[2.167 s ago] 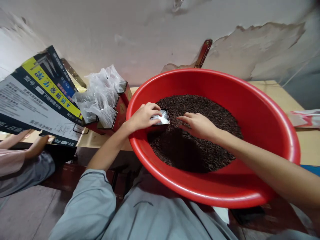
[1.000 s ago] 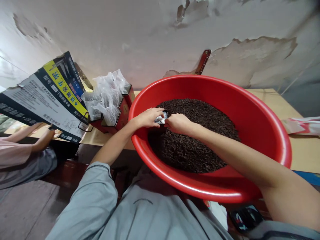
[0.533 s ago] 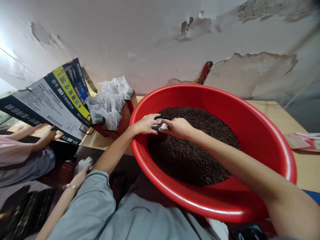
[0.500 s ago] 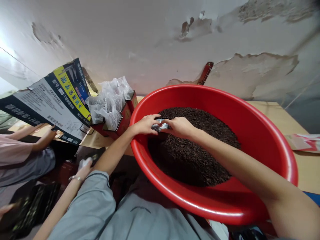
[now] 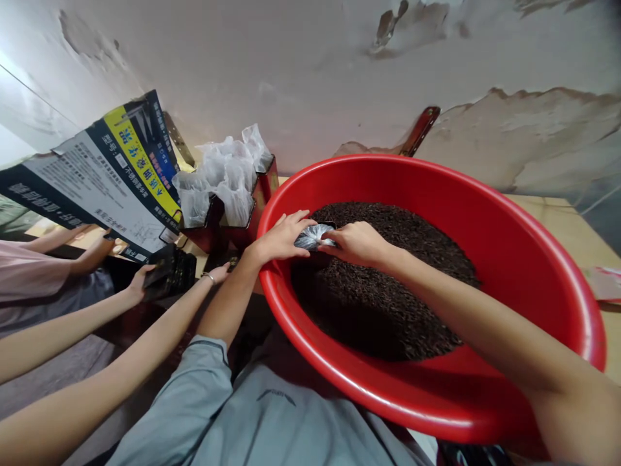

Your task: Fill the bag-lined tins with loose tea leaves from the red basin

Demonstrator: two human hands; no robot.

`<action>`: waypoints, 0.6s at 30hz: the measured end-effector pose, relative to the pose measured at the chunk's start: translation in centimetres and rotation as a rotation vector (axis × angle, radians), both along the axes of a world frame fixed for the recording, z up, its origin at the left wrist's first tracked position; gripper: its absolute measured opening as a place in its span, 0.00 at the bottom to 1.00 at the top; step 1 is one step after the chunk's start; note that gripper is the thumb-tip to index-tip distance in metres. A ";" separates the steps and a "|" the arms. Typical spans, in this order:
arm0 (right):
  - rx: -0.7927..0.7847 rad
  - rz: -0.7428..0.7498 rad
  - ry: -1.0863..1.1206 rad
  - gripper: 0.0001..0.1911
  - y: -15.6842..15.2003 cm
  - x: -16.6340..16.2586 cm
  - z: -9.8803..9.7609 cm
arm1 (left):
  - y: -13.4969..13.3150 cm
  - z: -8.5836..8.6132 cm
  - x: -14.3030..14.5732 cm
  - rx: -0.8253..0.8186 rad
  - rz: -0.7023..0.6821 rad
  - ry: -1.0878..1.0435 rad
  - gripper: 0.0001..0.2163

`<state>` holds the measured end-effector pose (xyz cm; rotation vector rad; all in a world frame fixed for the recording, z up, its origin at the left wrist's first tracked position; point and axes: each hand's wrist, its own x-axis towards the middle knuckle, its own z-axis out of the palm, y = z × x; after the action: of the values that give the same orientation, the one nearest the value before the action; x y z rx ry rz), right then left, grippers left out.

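Over the left part of a large red basin (image 5: 528,285), both of my hands are at a clear plastic bag (image 5: 313,237) with a twisted, gathered top. My left hand (image 5: 284,239) curls around the bag's left side and the dark tin that seems to hold it; only a thin edge of that tin shows. With thumb and fingers, my right hand (image 5: 359,244) pinches the gathered plastic from the right. Loose dark tea leaves (image 5: 402,278) fill the basin's bottom beneath my hands. What the bag contains is mostly hidden.
Left of the basin stand several dark red tins (image 5: 264,194) with plastic bags (image 5: 228,168) sticking out. A printed cardboard sheet (image 5: 111,175) leans beyond them. At lower left, a co-worker's hand (image 5: 140,281) holds stacked black trays or lids (image 5: 172,272). Another person's arms reach behind.
My right fingers have drawn the bag's top together into a tighter gather. The co-worker's hands have come up closer to my left arm with the black stack. The view has shifted slightly.
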<state>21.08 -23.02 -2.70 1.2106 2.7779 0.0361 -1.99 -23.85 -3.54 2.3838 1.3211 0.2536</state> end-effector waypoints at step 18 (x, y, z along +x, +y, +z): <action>0.036 -0.019 -0.017 0.26 -0.5 0.5 -0.6 | -0.6 -0.6 0.8 -0.038 0.037 0.109 0.34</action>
<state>21.55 -23.49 -3.30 1.2384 2.7628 0.0953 -1.23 -24.48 -4.09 2.3722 1.4069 0.1094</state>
